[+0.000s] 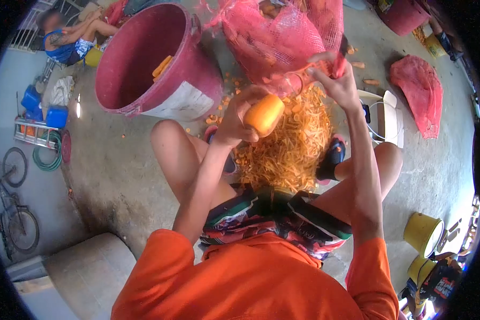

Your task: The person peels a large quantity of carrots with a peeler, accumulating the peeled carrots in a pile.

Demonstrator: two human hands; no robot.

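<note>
My left hand (237, 118) is wrapped round a thick, peeled-looking carrot (264, 114), its blunt end towards me. To the right and farther out, my right hand (340, 85) grips a red peeler (321, 67), held apart from the carrot; its blade is hard to make out. Below both hands, a big heap of carrot peelings (288, 154) lies on the floor between my feet. Just beyond them stands a pink mesh sack (272, 40) with carrots showing inside.
A large pink tub (197, 80) with a few carrots (162, 68) inside stands at left. An empty-looking pink sack (418, 90) lies at right, near a white box-like object (390, 120). Yellow buckets (422, 233) stand at lower right. Another person (69, 42) sits at upper left.
</note>
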